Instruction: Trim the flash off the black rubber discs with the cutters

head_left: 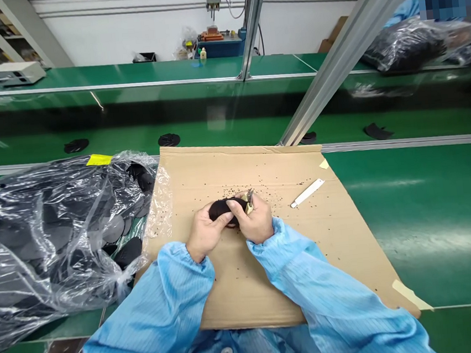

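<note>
Over the middle of the cardboard, both hands are curled closed on one black piece. The left hand grips its left end, thumb laid along the near edge; the right hand has its thumb pressed on the right end and also keeps hold of a small metal tool with something yellow about it. The tool's tip sticks up past the fingers, away from the body; whether its blades are parted I cannot tell.

The piece's long axis runs roughly left to right, across the body, with a rounded end to the left; the right end is covered by the hand, so which end is the front is unclear.

Around the hands, dark specks dot the cardboard, so some work seems done, though how much of this piece is finished does not show. To the right lies a white knife, untouched. At the left, a clear bag bulges with dark discs; beyond, more pieces sit apart on the green belt. Which of these are done and which are left, I cannot tell.
</note>
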The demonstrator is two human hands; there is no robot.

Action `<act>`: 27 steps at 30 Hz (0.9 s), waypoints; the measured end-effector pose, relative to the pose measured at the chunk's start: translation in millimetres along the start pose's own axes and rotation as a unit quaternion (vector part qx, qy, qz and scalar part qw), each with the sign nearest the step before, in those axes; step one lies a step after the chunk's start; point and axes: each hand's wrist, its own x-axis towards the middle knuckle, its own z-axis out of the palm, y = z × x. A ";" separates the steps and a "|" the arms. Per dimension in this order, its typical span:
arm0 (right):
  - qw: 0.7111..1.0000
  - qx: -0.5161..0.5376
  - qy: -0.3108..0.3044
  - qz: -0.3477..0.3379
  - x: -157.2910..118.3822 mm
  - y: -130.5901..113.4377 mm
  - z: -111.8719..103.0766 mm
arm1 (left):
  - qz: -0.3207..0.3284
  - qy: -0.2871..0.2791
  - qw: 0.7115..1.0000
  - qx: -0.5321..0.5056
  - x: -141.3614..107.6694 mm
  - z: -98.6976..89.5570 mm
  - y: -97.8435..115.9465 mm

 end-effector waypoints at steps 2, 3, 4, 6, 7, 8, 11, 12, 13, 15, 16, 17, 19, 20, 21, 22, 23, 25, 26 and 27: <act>1.000 -0.005 0.005 0.006 0.0 -0.4 2.0 | 0.003 0.006 1.000 0.011 -1.3 1.1 -0.1; 1.000 -0.005 0.007 0.010 0.0 -0.7 2.8 | 0.003 0.009 1.000 0.017 -1.5 1.5 -0.7; 1.000 -0.004 0.007 0.013 0.2 -0.9 3.4 | 0.001 0.012 1.000 0.021 -1.4 1.7 -1.5; 1.000 0.006 -0.003 0.011 1.0 -0.4 3.6 | -0.005 0.021 1.000 0.007 0.1 1.5 -3.4; 1.000 0.016 -0.007 0.006 1.6 0.6 3.2 | -0.011 0.026 1.000 -0.013 1.3 1.0 -3.8; 0.999 0.031 -0.008 0.002 2.3 2.0 2.4 | -0.019 0.031 0.998 -0.041 2.7 0.1 -3.6; 0.996 0.091 0.000 0.019 3.8 7.8 -2.6 | -0.062 0.041 0.989 -0.131 6.6 -4.3 1.1; 0.993 0.111 -0.001 0.034 3.6 9.4 -4.8 | -0.079 0.038 0.985 -0.152 7.5 -6.1 3.5; 0.990 0.129 -0.008 0.048 2.9 10.2 -7.1 | -0.094 0.033 0.981 -0.168 8.1 -7.8 5.9; 0.986 0.151 -0.038 0.059 0.4 9.1 -11.1 | -0.118 0.011 0.973 -0.197 8.7 -10.4 9.2; 0.985 0.157 -0.056 0.054 -1.3 7.2 -12.6 | -0.133 -0.007 0.968 -0.211 8.8 -11.2 9.9; 0.984 0.159 -0.074 0.043 -3.1 4.6 -13.6 | -0.149 -0.028 0.963 -0.223 8.8 -11.5 10.0; 0.984 0.150 -0.099 0.007 -6.1 -1.3 -14.5 | -0.178 -0.071 0.953 -0.234 8.7 -11.4 8.7; 0.985 0.140 -0.105 -0.012 -7.2 -4.0 -14.3 | -0.188 -0.087 0.950 -0.235 8.6 -11.1 7.7; 0.986 0.128 -0.105 -0.030 -8.0 -6.1 -14.0 | -0.192 -0.099 0.948 -0.234 8.5 -10.8 6.7; 0.987 0.117 -0.102 -0.048 -8.4 -7.6 -13.5 | -0.193 -0.106 0.947 -0.234 8.4 -10.6 5.7; 0.987 0.108 -0.097 -0.062 -8.6 -8.4 -12.9 | -0.192 -0.113 0.947 -0.233 8.4 -10.6 4.8; 0.988 0.097 -0.088 -0.078 -8.6 -8.3 -12.0 | -0.196 -0.129 0.944 -0.230 8.3 -11.0 3.1; 0.989 0.094 -0.086 -0.080 -8.4 -7.9 -11.8 | -0.199 -0.137 0.943 -0.228 8.2 -11.4 2.3; 0.989 0.091 -0.084 -0.081 -8.2 -7.3 -11.6 | -0.203 -0.143 0.942 -0.226 8.1 -11.9 1.6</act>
